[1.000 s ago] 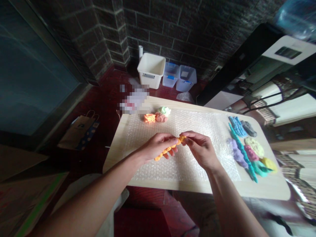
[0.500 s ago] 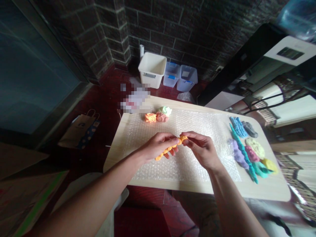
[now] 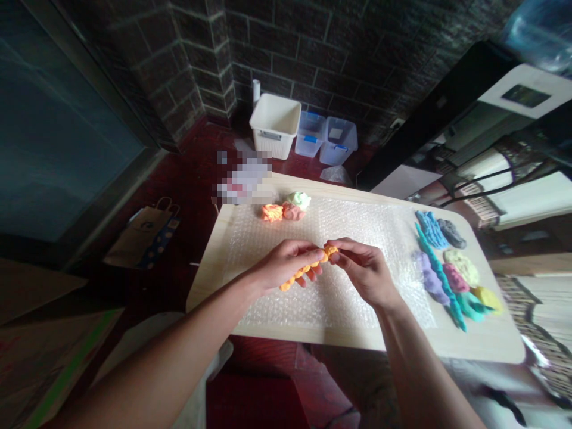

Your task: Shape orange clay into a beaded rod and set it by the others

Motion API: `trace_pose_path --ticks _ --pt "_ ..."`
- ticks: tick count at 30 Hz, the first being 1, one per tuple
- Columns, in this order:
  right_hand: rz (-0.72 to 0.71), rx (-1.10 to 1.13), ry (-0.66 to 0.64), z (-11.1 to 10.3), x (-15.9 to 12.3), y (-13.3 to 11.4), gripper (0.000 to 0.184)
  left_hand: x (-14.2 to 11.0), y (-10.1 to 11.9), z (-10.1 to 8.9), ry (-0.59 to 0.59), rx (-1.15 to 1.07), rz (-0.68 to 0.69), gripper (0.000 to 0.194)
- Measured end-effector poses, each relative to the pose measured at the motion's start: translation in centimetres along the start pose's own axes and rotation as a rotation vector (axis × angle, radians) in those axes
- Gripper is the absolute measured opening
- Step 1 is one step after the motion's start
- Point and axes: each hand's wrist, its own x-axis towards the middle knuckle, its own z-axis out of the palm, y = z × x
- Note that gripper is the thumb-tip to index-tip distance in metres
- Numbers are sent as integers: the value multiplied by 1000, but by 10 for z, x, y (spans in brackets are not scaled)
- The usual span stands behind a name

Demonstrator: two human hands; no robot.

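Note:
A twisted orange modelling clay rope [image 3: 301, 274] is held over the bubble wrap [image 3: 353, 298], slanting up to the right. My left hand [image 3: 290, 262] is closed around its middle, thumb on top and fingers beneath. At the upper right end, the fingertips and thumb of my right hand [image 3: 364, 265] pinch the clay. Beyond my left hand lie an orange clay lump [image 3: 272, 213], a brownish clay lump [image 3: 293, 211] and a pale green clay lump [image 3: 299, 199], close together on the wrap.
Several coloured clay pieces lie on the table's right side, among them a long teal twisted clay rope [image 3: 440, 274] and a blue clay piece [image 3: 431, 229]. A white bin [image 3: 274, 128] and two clear boxes stand beyond the table [image 3: 496, 348]. A paper bag [image 3: 134, 235] is on the floor.
Both hands keep the same grip on the orange clay rope, almost in the same place. The view has shifted very slightly; the other clay pieces have not moved.

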Motion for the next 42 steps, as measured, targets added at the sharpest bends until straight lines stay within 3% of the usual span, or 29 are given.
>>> trace_pose_path --ticks 37,42 --pt "22 -17 11 0 0 -2 23 3 -1 -1 -22 6 -12 40" --pt "47 13 37 -1 -1 1 30 1 4 3 -6 -42 -52 39"
